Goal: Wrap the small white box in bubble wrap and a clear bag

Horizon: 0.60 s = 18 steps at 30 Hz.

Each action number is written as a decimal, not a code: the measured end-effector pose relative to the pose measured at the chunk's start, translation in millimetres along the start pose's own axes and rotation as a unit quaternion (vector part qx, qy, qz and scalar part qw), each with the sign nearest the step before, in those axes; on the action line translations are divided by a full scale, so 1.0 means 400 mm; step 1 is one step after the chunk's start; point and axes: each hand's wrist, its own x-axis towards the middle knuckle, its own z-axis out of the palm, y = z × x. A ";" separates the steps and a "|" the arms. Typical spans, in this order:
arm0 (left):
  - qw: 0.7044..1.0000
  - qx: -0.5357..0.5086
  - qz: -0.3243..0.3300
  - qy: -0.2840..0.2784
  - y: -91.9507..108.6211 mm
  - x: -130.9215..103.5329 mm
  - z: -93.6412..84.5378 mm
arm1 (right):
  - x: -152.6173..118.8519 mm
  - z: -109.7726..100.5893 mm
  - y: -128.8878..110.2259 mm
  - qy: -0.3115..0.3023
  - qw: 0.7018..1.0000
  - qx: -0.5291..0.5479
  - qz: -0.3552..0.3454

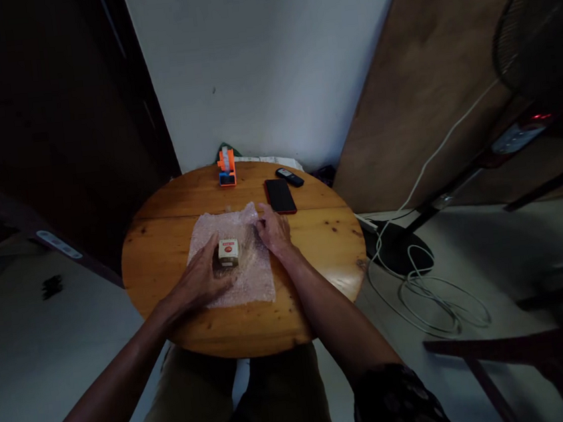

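Note:
A small box [228, 252], pale with a red print on top, sits on a sheet of bubble wrap [249, 288] spread over the table. My left hand [202, 273] is beside the box, its fingers stretched along the left side and the thumb apart below it. Whether those fingers touch the box I cannot tell. At the sheet's upper right edge, my right hand [274, 230] is closed on the bubble wrap, which is raised and crumpled there.
The round wooden table [325, 246] also carries an orange tape dispenser [227, 168], a dark phone [280, 196] and a small black keypad handset [289, 176]. A wall [266, 65] rises behind. On the right stand a fan [540, 43] and a coiled white cable [435, 289].

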 end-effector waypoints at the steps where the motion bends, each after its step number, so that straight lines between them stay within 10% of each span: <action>1: 1.000 0.003 -0.003 0.006 -0.003 0.001 0.005 | 0.002 0.002 0.000 0.004 1.000 0.002 0.000; 18: 0.990 0.138 -0.016 -0.001 0.016 0.003 -0.002 | 0.000 0.001 0.009 0.009 0.999 -0.046 0.018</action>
